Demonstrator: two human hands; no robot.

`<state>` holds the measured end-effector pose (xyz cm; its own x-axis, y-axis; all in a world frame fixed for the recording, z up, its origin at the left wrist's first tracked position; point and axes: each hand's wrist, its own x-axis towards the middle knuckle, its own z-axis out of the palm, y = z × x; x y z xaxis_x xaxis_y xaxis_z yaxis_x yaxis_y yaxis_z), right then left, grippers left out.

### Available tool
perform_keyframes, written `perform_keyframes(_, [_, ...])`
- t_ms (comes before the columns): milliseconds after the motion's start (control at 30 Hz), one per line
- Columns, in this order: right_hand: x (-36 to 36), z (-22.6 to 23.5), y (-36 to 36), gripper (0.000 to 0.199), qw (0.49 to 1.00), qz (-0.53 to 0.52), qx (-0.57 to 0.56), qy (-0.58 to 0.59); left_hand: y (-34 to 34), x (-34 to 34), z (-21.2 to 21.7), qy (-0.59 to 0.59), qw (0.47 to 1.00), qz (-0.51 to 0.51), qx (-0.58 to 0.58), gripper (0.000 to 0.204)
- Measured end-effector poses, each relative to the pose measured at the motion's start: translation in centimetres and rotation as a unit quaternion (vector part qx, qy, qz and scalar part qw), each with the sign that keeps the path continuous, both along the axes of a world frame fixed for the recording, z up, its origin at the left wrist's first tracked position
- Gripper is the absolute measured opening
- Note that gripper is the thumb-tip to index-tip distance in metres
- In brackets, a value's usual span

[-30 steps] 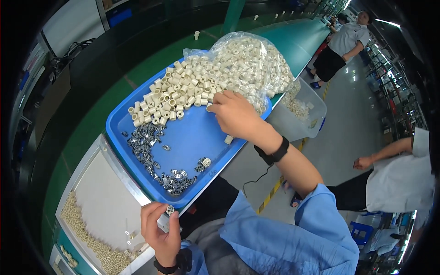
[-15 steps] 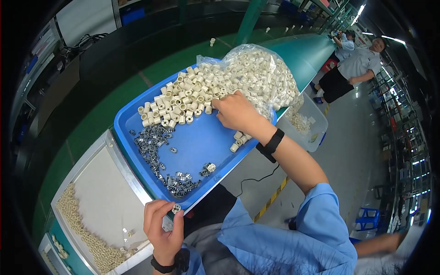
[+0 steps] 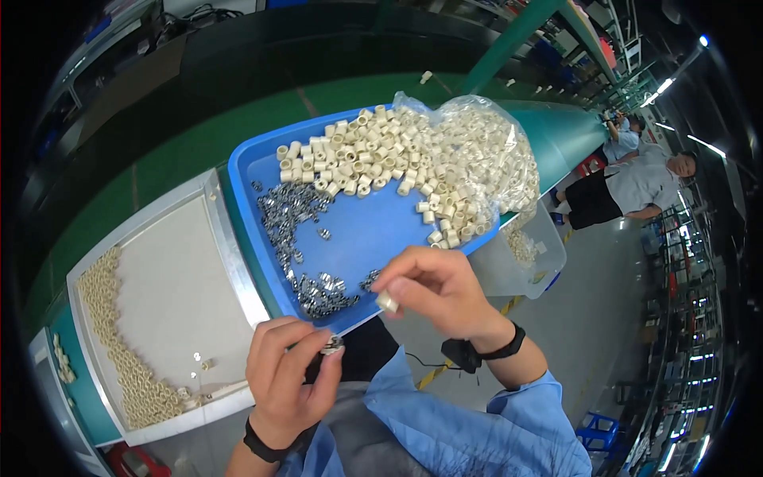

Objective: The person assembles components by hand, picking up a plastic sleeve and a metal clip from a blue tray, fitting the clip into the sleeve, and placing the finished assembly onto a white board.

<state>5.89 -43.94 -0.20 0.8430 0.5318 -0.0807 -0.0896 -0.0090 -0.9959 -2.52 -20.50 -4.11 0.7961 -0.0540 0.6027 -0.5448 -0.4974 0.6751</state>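
Note:
My left hand (image 3: 290, 378) pinches a small round part (image 3: 333, 344) with dark metal inside it, just off the near edge of the blue tray (image 3: 369, 312). To its right, my right hand (image 3: 445, 294) grips a cream plastic cap (image 3: 387, 301) between thumb and fingers, over the tray's near rim. Many cream caps (image 3: 350, 159) fill the tray's far side. Small metal clips (image 3: 290, 215) lie along its left side, with another heap of metal clips (image 3: 322, 294) at the near corner. A clear plastic bag (image 3: 489, 147) full of caps rests on the tray's far right.
Left of the tray, a metal-framed white tray (image 3: 171, 294) holds a band of small cream rings (image 3: 119, 342). A translucent bin (image 3: 528, 258) stands below at the right. Two people (image 3: 636, 187) are at the far right, and a blue stool (image 3: 600, 429) stands on the floor.
My right hand has come back from the pile of caps toward my left hand, carrying a cream cap. My left hand keeps its pinch on the small part. The whole view has shifted.

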Motion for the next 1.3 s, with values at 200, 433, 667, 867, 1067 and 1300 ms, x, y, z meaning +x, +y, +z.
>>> perform_keyframes(200, [-2.8, -0.5, 2.3, 0.015, 0.998, -0.009, 0.059, -0.013, -0.3, -0.3, 0.0, -0.052, 0.997, 0.025, 0.046, 0.035])
perform_keyframes(433, [-1.6, -1.9, 3.7, 0.023, 0.951, -0.001, 0.067, -0.301, 0.4, -0.8, -0.1, -0.042, 0.998, 0.031, 0.025, 0.034])
perform_keyframes(667, [-1.4, -0.3, 3.1, 0.029, 0.895, 0.069, -0.016, -0.44, 0.7, -0.9, 0.0, -0.029, 0.999, 0.006, 0.043, 0.035])
perform_keyframes(867, [-2.0, -0.7, 2.9, 0.025, 0.891, 0.065, -0.04, -0.448, 0.5, -1.7, -0.7, 0.012, 0.999, -0.023, -0.021, 0.033])
perform_keyframes(1067, [-1.6, -2.0, 3.4, 0.026, 0.907, 0.048, -0.011, -0.418, 0.8, -1.3, -1.3, 0.082, 0.993, -0.015, -0.085, 0.031])
perform_keyframes(1300, [1.1, -3.3, 2.5, 0.044, 0.864, -0.002, -0.121, -0.488, 0.3, 3.7, -0.9, 0.187, 0.977, -0.051, -0.087, 0.022])
